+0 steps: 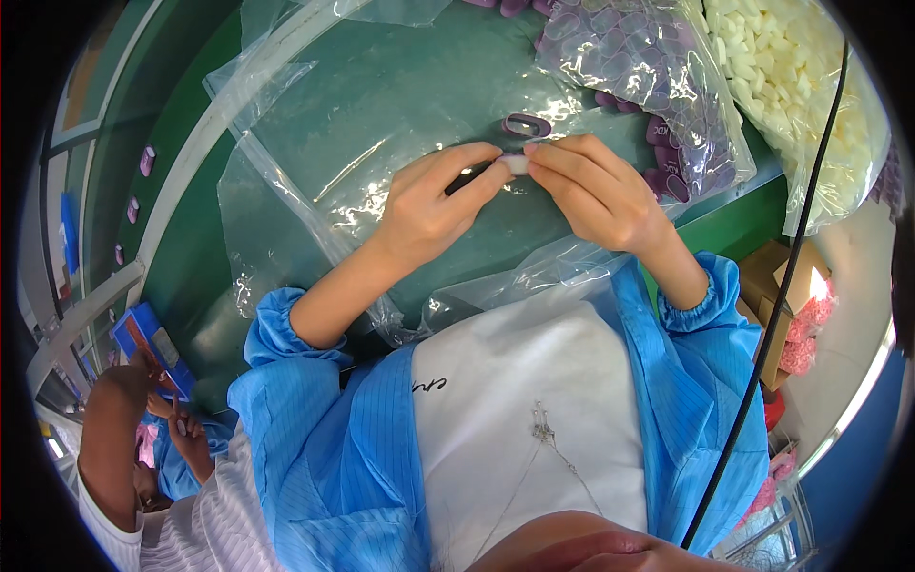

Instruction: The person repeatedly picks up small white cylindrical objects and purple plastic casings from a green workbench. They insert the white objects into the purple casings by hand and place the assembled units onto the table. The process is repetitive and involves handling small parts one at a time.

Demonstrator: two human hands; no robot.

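A green work table fills the upper half of the view from the head camera, its surface draped with a sheet of clear plastic that wrinkles and catches the light. Above it, the person's left hand and right hand meet at the fingertips, both pinching a small white piece held between thumb and forefinger on each side; a purple loop lies on the plastic just beyond the fingers, touching neither hand as far as can be told. To the right, a clear bag of purple loops rests near the right hand, and a larger bag of white foam pieces sits at the table's far right corner, hanging over the edge. The table's near edge runs under the forearms, where the plastic sheet spills over toward the person's blue coat and white apron. A pale rail curves along the table's left side, with a few small purple pieces beyond it. A black cable crosses the right of the frame from top to bottom. Past the right edge, cardboard boxes with pink pieces stand below table level. At lower left, another person in a striped top works close by, hands raised near a blue object. The stretch of plastic left of the hands lies open.
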